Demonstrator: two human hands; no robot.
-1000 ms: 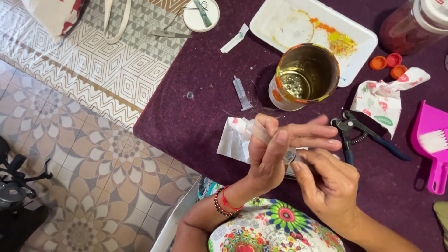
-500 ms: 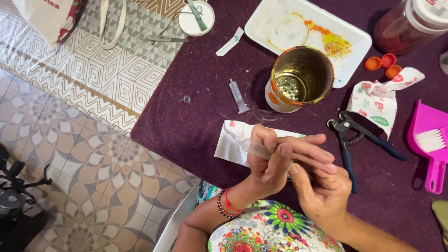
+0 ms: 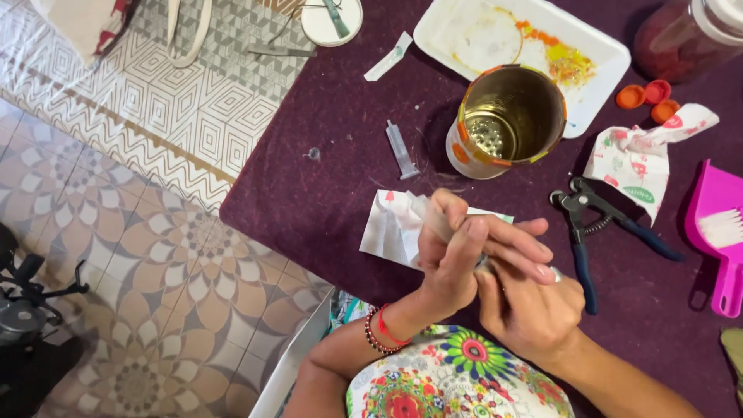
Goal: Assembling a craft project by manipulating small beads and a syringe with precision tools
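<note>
Two hands meet low over a dark purple, felt-like tablecloth (image 3: 333, 201). The left hand (image 3: 457, 259) curls its fingers around a slim, translucent plastic tube (image 3: 433, 219), thumb pressed along it; the tube pokes up from the fist, just above a crumpled patterned paper wrapper (image 3: 391, 228). The right hand (image 3: 526, 310) sits touching the left from below, its fingertips pinched together at something small that is hidden between the hands.

Beyond them stands a round metal tin (image 3: 511, 120), shiny gold inside with orange patches on its wall, holding a small heap of pale beads at the bottom. Behind it lies a white foam tray (image 3: 596, 58) smeared with orange and yellow. Blue-handled pliers (image 3: 600, 228) rest to the right, near a pink plastic dustpan (image 3: 716, 232). A small clear syringe (image 3: 402, 149) lies left of the tin.
</note>
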